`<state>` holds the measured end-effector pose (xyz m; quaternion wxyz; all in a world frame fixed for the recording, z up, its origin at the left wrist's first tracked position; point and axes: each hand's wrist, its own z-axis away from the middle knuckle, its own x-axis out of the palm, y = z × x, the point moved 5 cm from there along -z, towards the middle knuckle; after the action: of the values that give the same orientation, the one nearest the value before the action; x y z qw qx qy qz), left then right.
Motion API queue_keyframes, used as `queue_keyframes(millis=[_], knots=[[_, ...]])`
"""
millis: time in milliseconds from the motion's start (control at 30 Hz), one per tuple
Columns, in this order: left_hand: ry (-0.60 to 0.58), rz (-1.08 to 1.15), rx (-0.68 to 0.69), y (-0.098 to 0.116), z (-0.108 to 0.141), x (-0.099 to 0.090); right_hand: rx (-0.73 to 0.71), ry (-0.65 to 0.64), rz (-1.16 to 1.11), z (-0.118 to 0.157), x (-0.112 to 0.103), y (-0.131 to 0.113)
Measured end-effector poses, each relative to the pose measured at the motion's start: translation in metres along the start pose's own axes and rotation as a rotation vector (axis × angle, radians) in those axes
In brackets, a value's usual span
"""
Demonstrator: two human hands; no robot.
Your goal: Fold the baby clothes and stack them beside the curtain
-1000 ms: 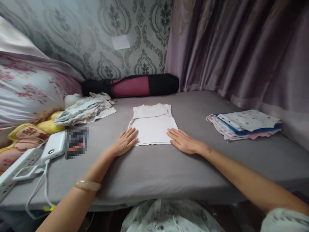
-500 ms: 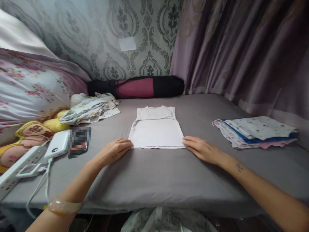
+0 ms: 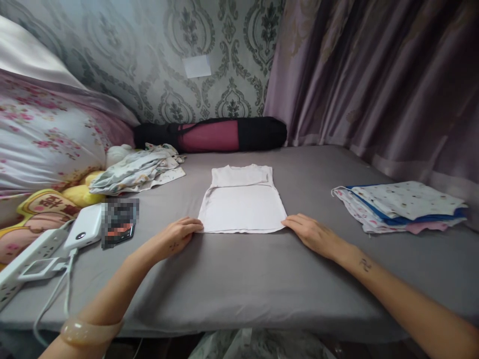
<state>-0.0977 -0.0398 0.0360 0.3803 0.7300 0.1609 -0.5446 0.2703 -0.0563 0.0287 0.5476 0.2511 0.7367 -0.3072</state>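
Corners of a white shirt [image 3: 241, 209] were held at the near end by the left hand [image 3: 181, 232] and the right hand [image 3: 312, 234], where both hands had been laid flat, fingers spread over its lower sides, one second earlier. Since half a second before, the hem had been drawn slightly nearer the person while the neck end was left in place, and the right-hand fingers had been gathered more tightly. The lower right corner was now rounded at their tips.

Both arms were reached forward from the near edge and angled inward, and the backs of the hands were turned up. The fingers of each hand were drawn together and closed on its own corner; the thumbs were mostly hidden. The left forearm was ringed by a pale bracelet [image 3: 90, 332]. The two hands were kept well apart, with the full width of the hem stretched between them.

The shirt was spread flat on a grey sheet [image 3: 239, 279], midway between the hands. Its neckline was pointed away toward a black-and-red bag [image 3: 209, 136] by the wall, its hem toward the person, and its neck-to-hem axis was set straight ahead. A fold was laid across its upper part. Well to the right, a stack of folded cloths [image 3: 404, 197] was placed; to the left, crumpled cloth [image 3: 138, 169] was heaped.
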Motion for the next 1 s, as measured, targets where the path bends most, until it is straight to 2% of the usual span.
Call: queue_keyframes(millis=[200, 433, 600, 700, 833, 933, 1000], knots=[[0.069, 0.02, -0.106, -0.005, -0.007, 0.002, 0.037, 0.02, -0.066, -0.006, -0.002, -0.002], [0.219, 0.157, -0.272, -0.014, -0.016, -0.007, 0.076, -0.009, -0.067, -0.011, -0.003, 0.0], [0.274, 0.122, -0.213, -0.016, -0.021, -0.01, 0.122, -0.031, -0.007, -0.018, -0.009, 0.006], [0.26, 0.022, -0.177, -0.015, -0.026, -0.009, 0.143, 0.053, 0.015, -0.024, -0.023, 0.008], [0.273, -0.063, -0.153, -0.013, -0.027, -0.015, 0.101, 0.192, -0.043, -0.029, -0.039, 0.009], [0.34, -0.102, -0.115, -0.009, -0.022, -0.026, 0.087, 0.195, -0.093, -0.027, -0.044, 0.008], [0.343, -0.103, -0.084, -0.008, -0.018, -0.029, 0.078, 0.184, -0.087, -0.023, -0.048, 0.008]])
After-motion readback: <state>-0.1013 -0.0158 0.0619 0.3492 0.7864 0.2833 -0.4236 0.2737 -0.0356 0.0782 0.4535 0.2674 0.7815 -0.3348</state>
